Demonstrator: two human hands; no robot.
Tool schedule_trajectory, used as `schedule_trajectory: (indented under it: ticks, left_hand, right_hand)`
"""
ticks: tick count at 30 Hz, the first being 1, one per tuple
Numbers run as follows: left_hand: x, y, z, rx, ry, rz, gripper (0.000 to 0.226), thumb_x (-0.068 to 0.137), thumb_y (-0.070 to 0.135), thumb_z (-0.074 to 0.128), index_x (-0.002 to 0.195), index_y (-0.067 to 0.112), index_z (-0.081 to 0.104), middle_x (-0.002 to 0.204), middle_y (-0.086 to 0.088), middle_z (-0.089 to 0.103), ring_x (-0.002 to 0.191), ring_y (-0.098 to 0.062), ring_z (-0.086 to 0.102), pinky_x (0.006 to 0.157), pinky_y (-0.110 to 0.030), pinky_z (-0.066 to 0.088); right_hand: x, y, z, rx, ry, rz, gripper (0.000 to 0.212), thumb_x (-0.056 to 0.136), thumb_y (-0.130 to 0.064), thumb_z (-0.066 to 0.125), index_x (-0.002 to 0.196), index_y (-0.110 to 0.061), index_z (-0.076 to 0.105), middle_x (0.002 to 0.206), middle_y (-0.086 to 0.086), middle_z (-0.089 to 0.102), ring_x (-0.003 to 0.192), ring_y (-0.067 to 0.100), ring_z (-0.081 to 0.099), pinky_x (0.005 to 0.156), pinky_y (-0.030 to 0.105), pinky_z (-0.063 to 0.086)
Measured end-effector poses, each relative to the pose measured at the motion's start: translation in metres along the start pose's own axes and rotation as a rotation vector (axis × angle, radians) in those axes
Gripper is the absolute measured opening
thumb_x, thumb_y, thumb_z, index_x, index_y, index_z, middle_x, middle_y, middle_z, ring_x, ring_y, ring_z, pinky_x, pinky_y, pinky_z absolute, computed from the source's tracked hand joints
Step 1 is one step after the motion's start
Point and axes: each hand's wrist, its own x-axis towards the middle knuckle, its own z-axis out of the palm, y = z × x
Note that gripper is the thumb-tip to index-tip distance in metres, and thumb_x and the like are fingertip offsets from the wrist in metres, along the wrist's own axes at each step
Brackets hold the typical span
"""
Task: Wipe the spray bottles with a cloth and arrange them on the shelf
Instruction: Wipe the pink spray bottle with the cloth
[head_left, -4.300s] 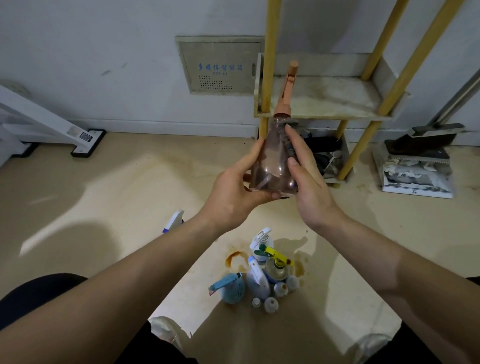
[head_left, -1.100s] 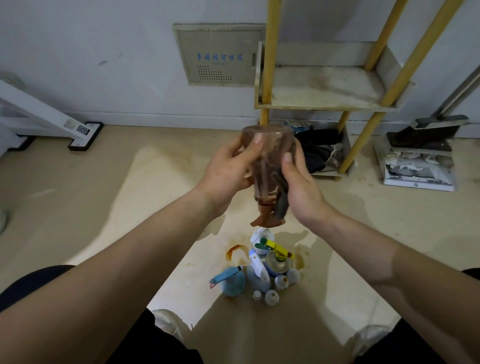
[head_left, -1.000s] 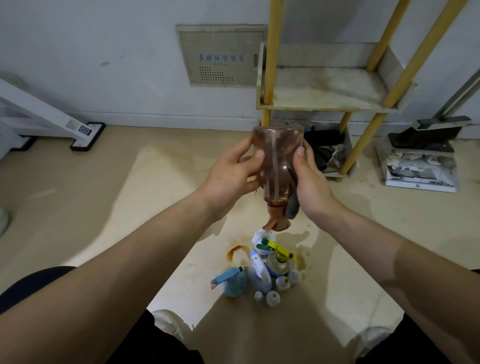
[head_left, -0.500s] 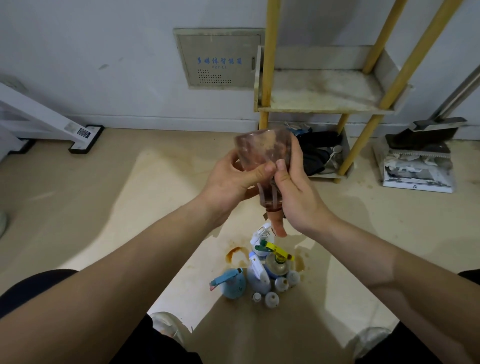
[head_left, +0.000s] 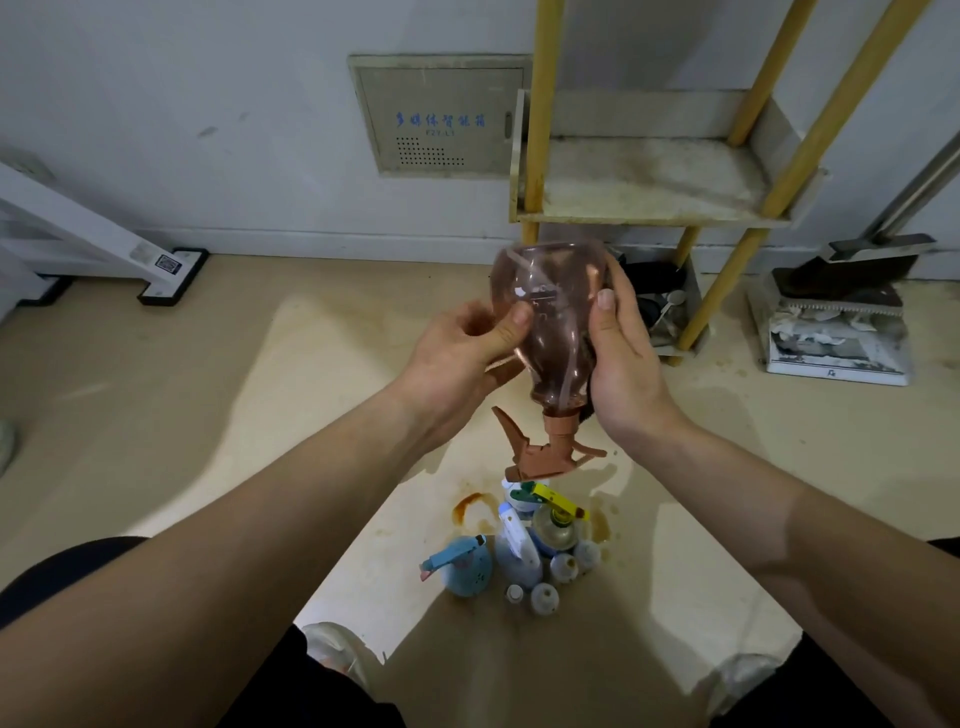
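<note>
The bottle (head_left: 550, 322) is flipped nozzle-down now! Left hand (head_left: 457, 353) pinches its side, right hand (head_left: 623, 358) clasps the cloth (head_left: 586, 408) round it. Wiping looks nearly done.

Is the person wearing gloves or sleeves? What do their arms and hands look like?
No gloves, no sleeves showing. The left forearm and right forearm are bare; the left hand and right hand show no rings, watch or bracelet. Thumbnails are short.

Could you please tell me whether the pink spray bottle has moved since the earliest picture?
Yes: the pink spray bottle has flipped, its trigger now pointing down, away from the shelf.
</note>
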Motion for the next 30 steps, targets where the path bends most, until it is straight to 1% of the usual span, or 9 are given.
schedule_trajectory:
  ticks: [4, 6, 9, 11, 14, 17, 20, 24, 30]
  left_hand:
    - [-0.002, 0.001, 0.008, -0.066, -0.016, 0.007, 0.056, 0.073, 0.024, 0.074, 0.120, 0.008, 0.047, 0.120, -0.022, 0.060, 0.101, -0.036, 0.066, 0.095, -0.059, 0.054]
    - [-0.003, 0.005, 0.011, -0.041, 0.006, 0.009, 0.061, 0.073, 0.026, 0.075, 0.122, 0.008, 0.043, 0.114, -0.021, 0.061, 0.095, -0.036, 0.066, 0.093, -0.061, 0.054]
    - [-0.005, 0.008, 0.015, -0.003, 0.055, 0.010, 0.063, 0.084, 0.028, 0.073, 0.130, -0.001, 0.040, 0.110, -0.020, 0.064, 0.093, -0.035, 0.068, 0.093, -0.062, 0.054]
    - [-0.007, 0.009, 0.012, -0.002, 0.058, -0.004, 0.054, 0.098, 0.033, 0.061, 0.135, -0.002, 0.041, 0.117, -0.021, 0.065, 0.096, -0.036, 0.070, 0.092, -0.057, 0.056]
    - [-0.007, 0.007, 0.004, -0.001, 0.095, 0.010, 0.029, 0.106, 0.024, 0.048, 0.124, 0.000, 0.048, 0.123, -0.021, 0.066, 0.099, -0.042, 0.071, 0.084, -0.044, 0.062]
    - [-0.004, 0.001, -0.001, -0.031, 0.127, 0.055, 0.010, 0.101, 0.012, 0.057, 0.106, 0.008, 0.050, 0.111, -0.020, 0.063, 0.094, -0.042, 0.064, 0.084, -0.041, 0.062]
    - [-0.001, 0.000, -0.007, -0.056, 0.084, 0.018, 0.040, 0.092, 0.019, 0.067, 0.125, 0.003, 0.051, 0.111, -0.017, 0.060, 0.097, -0.036, 0.057, 0.088, -0.042, 0.060]
    - [-0.002, 0.003, -0.010, -0.039, -0.068, -0.029, 0.053, 0.082, 0.027, 0.070, 0.126, 0.002, 0.054, 0.101, -0.011, 0.067, 0.093, -0.029, 0.066, 0.087, -0.048, 0.059]
    - [0.002, 0.004, -0.002, 0.060, 0.143, -0.023, 0.097, 0.061, 0.040, 0.095, 0.137, 0.007, 0.043, 0.122, -0.015, 0.067, 0.093, -0.024, 0.074, 0.074, -0.043, 0.060]
  right_hand:
    - [-0.002, -0.003, 0.004, -0.210, 0.007, -0.153, 0.067, 0.104, -0.050, 0.033, 0.159, -0.027, 0.004, 0.162, 0.000, 0.028, 0.149, 0.012, 0.029, 0.121, 0.046, 0.028]
    - [-0.003, -0.004, 0.005, -0.413, 0.017, -0.280, 0.068, 0.104, -0.046, 0.032, 0.160, -0.021, 0.001, 0.165, 0.006, 0.015, 0.151, 0.009, 0.018, 0.122, 0.030, 0.023]
    - [-0.007, -0.007, 0.008, -0.622, -0.002, -0.368, 0.064, 0.105, -0.040, 0.030, 0.159, -0.023, 0.000, 0.167, 0.009, 0.003, 0.146, -0.006, 0.007, 0.110, 0.002, 0.015]
    - [-0.004, -0.004, 0.006, -0.548, -0.025, -0.320, 0.063, 0.106, -0.041, 0.029, 0.159, -0.023, 0.001, 0.167, 0.005, 0.005, 0.148, -0.005, 0.007, 0.116, 0.010, 0.018]
    - [0.004, 0.000, -0.001, -0.323, -0.061, -0.156, 0.063, 0.105, -0.041, 0.027, 0.159, -0.026, 0.000, 0.167, -0.004, 0.012, 0.152, 0.005, 0.013, 0.125, 0.039, 0.018]
    - [0.003, -0.003, 0.001, -0.162, -0.096, -0.065, 0.059, 0.106, -0.039, 0.029, 0.159, -0.033, 0.004, 0.166, -0.008, 0.014, 0.151, 0.005, 0.018, 0.124, 0.036, 0.023]
    - [-0.002, -0.006, 0.005, -0.090, -0.114, -0.007, 0.057, 0.108, -0.035, 0.028, 0.160, -0.030, 0.006, 0.163, -0.010, 0.024, 0.145, 0.001, 0.030, 0.120, 0.026, 0.029]
    - [-0.008, 0.000, 0.007, -0.178, -0.178, -0.053, 0.068, 0.102, -0.052, 0.033, 0.160, -0.032, 0.003, 0.163, -0.010, 0.023, 0.149, 0.006, 0.026, 0.122, 0.041, 0.027]
    - [-0.005, -0.005, 0.005, -0.332, -0.262, -0.113, 0.066, 0.102, -0.046, 0.034, 0.158, -0.032, 0.003, 0.164, -0.014, 0.016, 0.151, 0.004, 0.015, 0.125, 0.046, 0.017]
